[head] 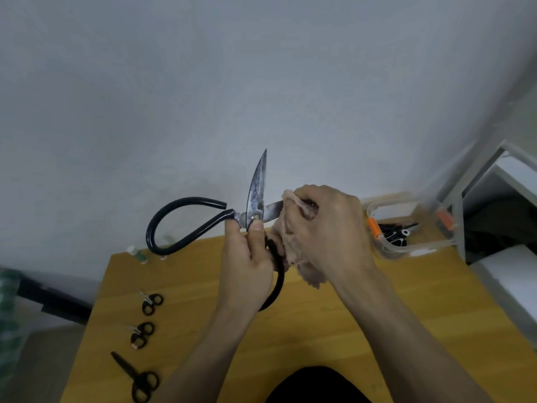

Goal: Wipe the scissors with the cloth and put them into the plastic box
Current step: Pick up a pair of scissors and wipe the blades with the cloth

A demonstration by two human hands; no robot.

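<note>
Large scissors (255, 193) with looped black handles are held up over the wooden table (348, 330), blades spread apart. My left hand (247, 266) grips them near the pivot, thumb on the rivet. My right hand (325, 228) clutches a pink cloth (305, 271) and wraps it round the right-pointing blade. The other blade points upward, bare. A clear plastic box (406, 248) with orange latches stands at the table's far right and holds dark scissors.
Three small black scissors (151, 303) (141, 334) (139, 379) lie in a column along the table's left side. A small bottle (138, 254) stands at the far left corner. A white shelf unit (499, 216) rises at the right.
</note>
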